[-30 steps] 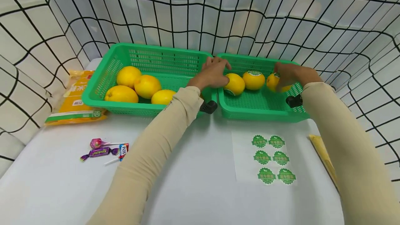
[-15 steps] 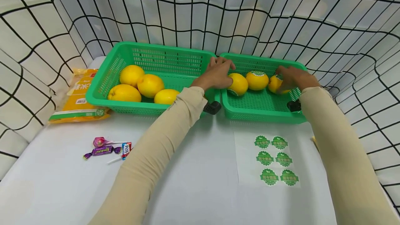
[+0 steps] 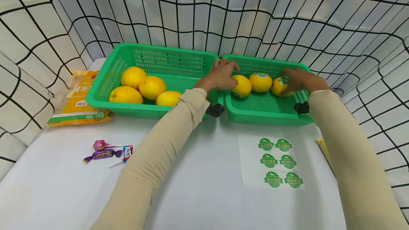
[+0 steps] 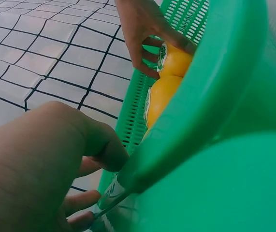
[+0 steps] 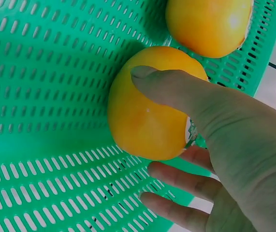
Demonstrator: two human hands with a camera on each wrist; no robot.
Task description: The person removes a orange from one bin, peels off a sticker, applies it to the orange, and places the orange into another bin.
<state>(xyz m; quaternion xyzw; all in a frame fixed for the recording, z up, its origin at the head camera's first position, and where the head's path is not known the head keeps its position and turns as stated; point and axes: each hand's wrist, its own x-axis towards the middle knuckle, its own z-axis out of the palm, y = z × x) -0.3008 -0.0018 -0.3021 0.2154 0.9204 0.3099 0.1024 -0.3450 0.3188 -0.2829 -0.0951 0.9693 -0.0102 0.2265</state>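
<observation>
Three round yellow-orange fruits with green-and-white stickers lie in a row in the right green basket [image 3: 262,117]. My right hand [image 3: 300,80] grips the rightmost fruit [image 5: 150,113], thumb across its side and other fingers behind it. Beside it sits the middle fruit [image 3: 260,82]. At the adjoining basket rims, my left hand [image 3: 218,75] arches loosely, its thumb beside the leftmost fruit [image 3: 241,86]. In the left wrist view, its fingertips are right at the green rim [image 4: 191,140]. Several more yellow fruits [image 3: 151,88] lie in the left green basket [image 3: 105,106].
A sheet of green stickers [image 3: 250,159] lies before the right basket. Wrapped candies [image 3: 103,154] lie at left, near an orange food bag [image 3: 80,102]. Black wire mesh [image 3: 191,4] encloses the back and sides. My right sleeve partly covers a yellow item [image 3: 323,148].
My right hand has shifted slightly on the rightmost fruit, and its sticker shows a little more. My left hand has stayed at the basket rims. The head view has shifted slightly.
</observation>
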